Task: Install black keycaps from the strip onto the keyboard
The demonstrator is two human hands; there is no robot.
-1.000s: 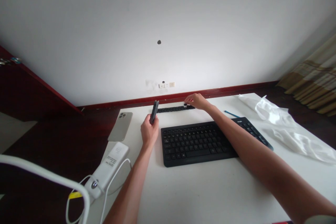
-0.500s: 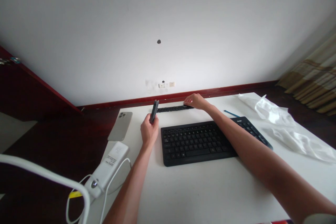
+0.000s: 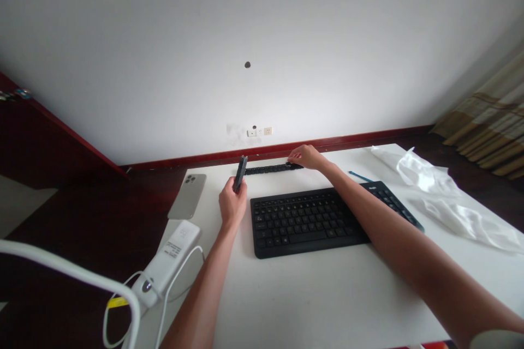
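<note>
My left hand (image 3: 232, 203) is closed around a narrow, dark bar-shaped object (image 3: 241, 173), which points up and away from me; its exact kind does not show. Beyond it, a row of small black pieces like keycaps (image 3: 266, 169) runs along the far edge of the white table (image 3: 262, 294). At the right end of that row, my right hand (image 3: 305, 157) has its fingers pinched together at a small black piece (image 3: 293, 165), partly hidden by them. Under my right forearm lies a black keyboard (image 3: 303, 223), covered in part by the arm.
At the left edge lie a phone (image 3: 188, 196) and a white power bank-like box (image 3: 167, 262) with white cables. A white curved tube (image 3: 82, 275) crosses the lower left. Right of the keyboard are a thin blue stick (image 3: 360, 176) and crumpled white plastic wrap (image 3: 421, 172).
My right hand has shifted very slightly at the row's right end, and a little more of the black piece there shows. My left hand stays put with the dark bar.
</note>
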